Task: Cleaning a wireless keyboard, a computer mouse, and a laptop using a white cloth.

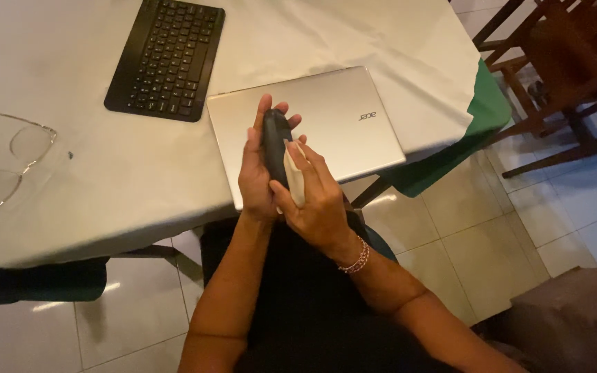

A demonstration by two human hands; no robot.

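Observation:
My left hand (257, 173) holds a dark computer mouse (276, 141) upright, fingers wrapped behind it. My right hand (316, 200) presses a small white folded cloth (294, 176) against the mouse's right side. Both hands hover over the near edge of a closed silver laptop (340, 117) lying on the white-covered table (105, 179). A beaded bracelet circles my right wrist.
A black wireless keyboard (166, 59) lies at the back left of the laptop. A pair of clear-rimmed glasses (5, 162) rests at the table's left. Wooden chairs (561, 76) stand at the right on the tiled floor (464, 228). Green cloth hangs under the white cover.

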